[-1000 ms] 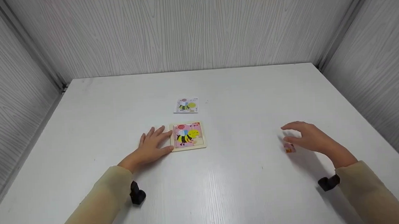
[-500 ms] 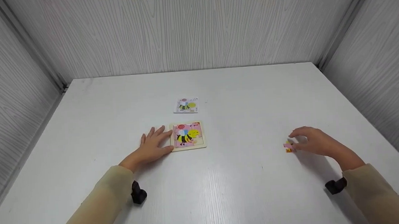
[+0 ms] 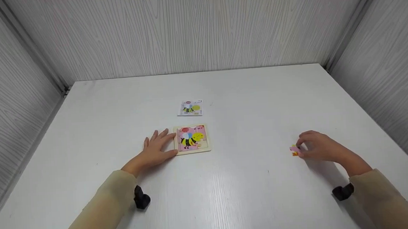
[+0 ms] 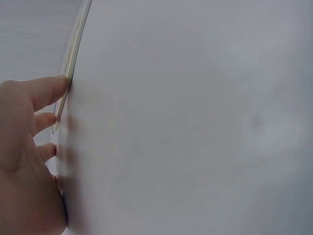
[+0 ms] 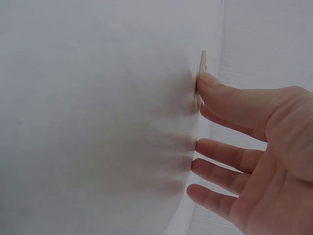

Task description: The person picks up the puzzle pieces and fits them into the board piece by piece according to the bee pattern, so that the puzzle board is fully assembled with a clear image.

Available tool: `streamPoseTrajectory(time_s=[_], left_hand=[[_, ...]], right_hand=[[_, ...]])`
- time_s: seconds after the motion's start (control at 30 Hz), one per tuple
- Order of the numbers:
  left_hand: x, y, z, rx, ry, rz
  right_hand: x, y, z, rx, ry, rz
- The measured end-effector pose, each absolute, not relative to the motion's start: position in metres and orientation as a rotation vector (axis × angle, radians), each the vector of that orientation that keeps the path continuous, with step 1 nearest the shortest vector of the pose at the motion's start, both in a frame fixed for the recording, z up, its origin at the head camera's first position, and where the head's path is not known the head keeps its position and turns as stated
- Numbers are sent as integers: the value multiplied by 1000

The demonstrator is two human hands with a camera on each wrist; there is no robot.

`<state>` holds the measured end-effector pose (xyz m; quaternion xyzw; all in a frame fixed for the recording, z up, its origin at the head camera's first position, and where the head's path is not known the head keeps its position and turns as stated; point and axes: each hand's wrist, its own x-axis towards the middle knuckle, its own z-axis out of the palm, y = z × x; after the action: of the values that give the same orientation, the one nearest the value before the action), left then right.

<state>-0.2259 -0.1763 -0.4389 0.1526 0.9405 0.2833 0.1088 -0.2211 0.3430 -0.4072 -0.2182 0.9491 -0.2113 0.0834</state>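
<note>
A wooden jigsaw tray [image 3: 208,142] with a bee picture lies left of the middle of the table. Its lower right corner shows bare wood where no piece sits. My left hand [image 3: 152,151] rests beside it, with the thumb and index fingertip touching its left edge and the other fingers spread. Far to the right, my right hand [image 3: 320,148] pinches a small pink and yellow puzzle piece [image 3: 294,149] between thumb and index finger. In the right wrist view the puzzle piece [image 5: 203,58] appears edge-on, low at the table, and the other fingers reach down to the surface.
Behind the tray lies a square card [image 3: 191,108] printed with the same bee picture. The white table [image 3: 209,199] is enclosed by a grey wood-grain back wall [image 3: 199,30] and side walls at left and right.
My right hand has come down and drawn back to the right, and its thumb and index finger have closed on the puzzle piece. The left hand keeps its place at the tray.
</note>
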Motion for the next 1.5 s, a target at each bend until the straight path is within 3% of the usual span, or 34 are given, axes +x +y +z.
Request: streamPoseTrajectory(time_s=[0.5,1.5], left_hand=[[-223,-177,-435,425,2748,836],[-224,-177,-438,436,2753,862]], right_hand=[[-226,334,-403,-666,2840,-635],[-239,267,-401,-760,2785,-766]])
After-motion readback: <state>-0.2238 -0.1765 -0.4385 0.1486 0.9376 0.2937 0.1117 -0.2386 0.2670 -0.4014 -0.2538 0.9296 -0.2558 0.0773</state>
